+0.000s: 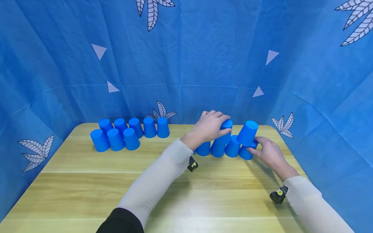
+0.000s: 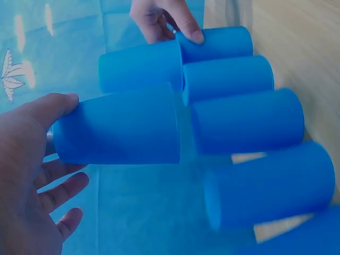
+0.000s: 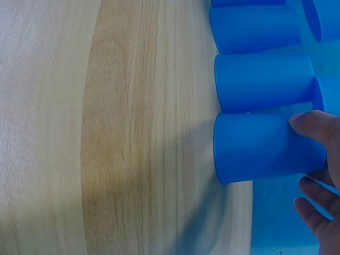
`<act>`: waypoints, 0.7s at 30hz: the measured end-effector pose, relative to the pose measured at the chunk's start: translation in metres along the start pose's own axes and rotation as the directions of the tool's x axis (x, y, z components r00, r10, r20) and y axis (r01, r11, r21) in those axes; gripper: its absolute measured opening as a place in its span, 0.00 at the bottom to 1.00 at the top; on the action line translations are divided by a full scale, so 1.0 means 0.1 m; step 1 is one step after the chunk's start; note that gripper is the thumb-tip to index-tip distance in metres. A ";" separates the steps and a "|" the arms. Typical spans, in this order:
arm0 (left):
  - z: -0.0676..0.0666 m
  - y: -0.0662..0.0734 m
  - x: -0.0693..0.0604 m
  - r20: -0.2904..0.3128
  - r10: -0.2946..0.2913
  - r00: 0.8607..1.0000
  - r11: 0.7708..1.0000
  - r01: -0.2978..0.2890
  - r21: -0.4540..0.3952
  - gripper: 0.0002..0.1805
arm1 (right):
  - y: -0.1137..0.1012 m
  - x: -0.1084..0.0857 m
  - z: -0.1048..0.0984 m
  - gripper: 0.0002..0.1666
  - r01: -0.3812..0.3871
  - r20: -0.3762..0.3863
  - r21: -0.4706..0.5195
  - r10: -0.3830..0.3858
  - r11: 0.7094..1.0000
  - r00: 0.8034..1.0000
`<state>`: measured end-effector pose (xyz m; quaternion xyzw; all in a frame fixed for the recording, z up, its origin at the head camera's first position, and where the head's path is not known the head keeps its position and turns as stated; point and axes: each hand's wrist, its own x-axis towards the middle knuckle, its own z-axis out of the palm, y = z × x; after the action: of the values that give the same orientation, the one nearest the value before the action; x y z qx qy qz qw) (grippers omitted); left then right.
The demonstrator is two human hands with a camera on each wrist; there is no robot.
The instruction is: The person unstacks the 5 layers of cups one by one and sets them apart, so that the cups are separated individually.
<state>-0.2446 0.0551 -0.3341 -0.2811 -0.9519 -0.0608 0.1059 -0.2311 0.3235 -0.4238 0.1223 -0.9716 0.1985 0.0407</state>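
Note:
My left hand [image 1: 207,127] pinches an upside-down blue cup [image 2: 117,127] near its narrow base, thumb on one side and fingers on the other. In the left wrist view a narrow gap separates its rim from the row of upturned blue cups [image 2: 247,119]. At the row's right end, my right hand [image 1: 271,153] holds the last cup [image 3: 265,149] between thumb and fingers, near its top. Another blue cup [image 1: 247,133] stands upside down over that end cup and its neighbour [image 1: 232,147]. My left hand and forearm hide the row's left part in the head view.
On the left of the wooden table [image 1: 116,184] stand more upturned blue cups [image 1: 116,139] in two rows, the back row longer. A blue patterned cloth [image 1: 180,58] hangs behind the table and along both sides.

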 end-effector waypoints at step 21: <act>-0.29 -0.66 -0.75 -0.070 -0.020 0.997 1.000 0.021 0.007 0.30 | -0.01 0.01 0.01 0.39 -0.013 0.006 0.000 0.013 1.000 1.000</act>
<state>-0.2143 -0.0437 -0.3275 -0.2687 -0.9506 -0.0679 0.1396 -0.2315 0.3221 -0.4239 0.1165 -0.9725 0.1985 0.0366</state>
